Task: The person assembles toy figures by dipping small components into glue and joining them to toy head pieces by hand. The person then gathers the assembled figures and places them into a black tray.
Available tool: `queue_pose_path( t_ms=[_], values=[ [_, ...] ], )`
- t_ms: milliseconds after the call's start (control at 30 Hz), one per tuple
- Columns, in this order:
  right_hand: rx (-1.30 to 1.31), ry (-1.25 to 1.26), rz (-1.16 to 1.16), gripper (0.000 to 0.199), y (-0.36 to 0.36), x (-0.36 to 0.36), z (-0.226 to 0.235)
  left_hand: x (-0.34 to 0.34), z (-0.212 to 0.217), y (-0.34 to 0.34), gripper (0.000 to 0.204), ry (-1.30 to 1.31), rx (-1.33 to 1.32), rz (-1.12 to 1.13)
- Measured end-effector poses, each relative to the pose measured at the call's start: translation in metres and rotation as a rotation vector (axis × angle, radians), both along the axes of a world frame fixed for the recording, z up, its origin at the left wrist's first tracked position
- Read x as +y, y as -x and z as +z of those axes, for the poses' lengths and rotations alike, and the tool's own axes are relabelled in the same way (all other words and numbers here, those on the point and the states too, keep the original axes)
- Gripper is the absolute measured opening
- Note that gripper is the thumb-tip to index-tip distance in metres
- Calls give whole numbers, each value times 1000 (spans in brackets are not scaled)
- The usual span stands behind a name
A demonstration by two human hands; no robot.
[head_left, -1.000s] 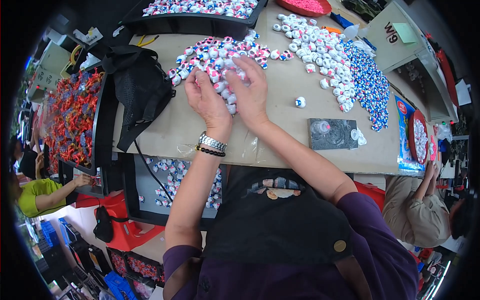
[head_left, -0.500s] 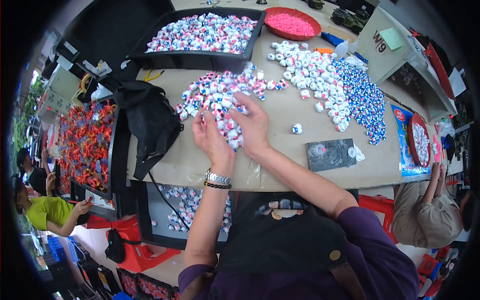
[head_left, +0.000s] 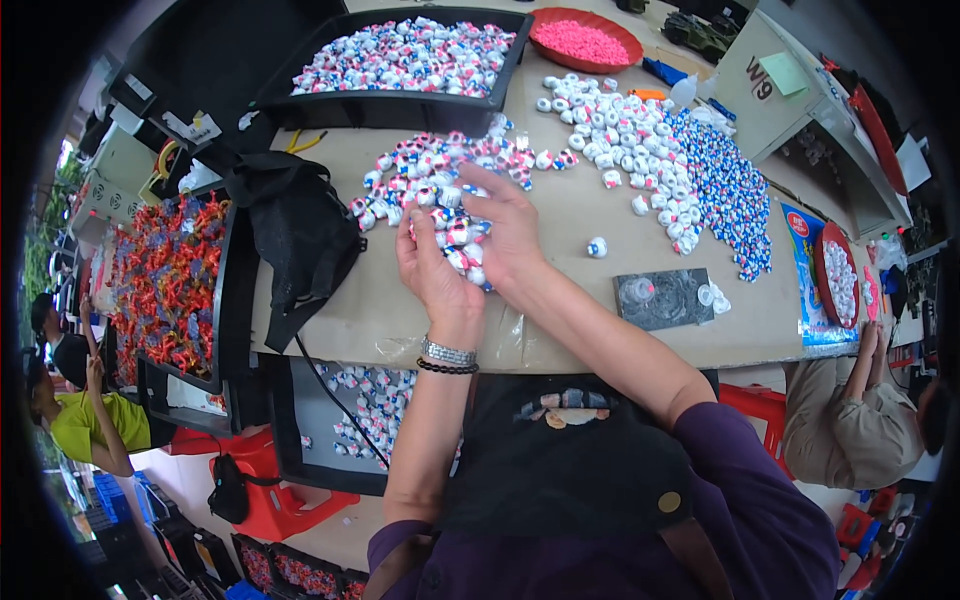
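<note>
My left hand [head_left: 440, 280] and my right hand [head_left: 512, 235] are cupped together over the table, with several small white, pink and blue plastic pieces [head_left: 460, 240] gathered between them. The fingers curl around these pieces, though the palms hide some. Just beyond lies a loose heap of similar pieces [head_left: 400, 162], in front of a large black tray [head_left: 400, 113] filled with more of them. A single white and blue piece [head_left: 597, 247] rests to the right of my hands, near a dark rectangular block [head_left: 660, 310].
White pieces [head_left: 600, 130] and small blue ones [head_left: 725, 190] spread at right; a red dish [head_left: 632, 50] of pink bits sits behind. A black bag [head_left: 290, 220] lies left. Under the table edge, a lower tray [head_left: 310, 400] holds more pieces. Other people work on both sides.
My two hands have shifted slightly right and drawn nearer each other around the pieces. The person at the left has raised an arm.
</note>
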State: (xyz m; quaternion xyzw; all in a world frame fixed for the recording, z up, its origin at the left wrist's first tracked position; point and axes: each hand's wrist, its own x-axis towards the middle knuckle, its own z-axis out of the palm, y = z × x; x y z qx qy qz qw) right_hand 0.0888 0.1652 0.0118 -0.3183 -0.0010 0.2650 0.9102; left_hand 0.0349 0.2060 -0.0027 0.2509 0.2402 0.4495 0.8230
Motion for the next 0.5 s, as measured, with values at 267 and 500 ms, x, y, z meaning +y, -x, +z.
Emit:
queue_pose_path(
  t_ms=[267, 500],
  values=[
    [-102, -56, -3, 40, -47, 35, 42, 30, 58, -43, 28, -79, -92, -26],
    [43, -78, 392, 44, -150, 172, 121, 231, 90, -151, 51, -218, -157, -378]
  ],
)
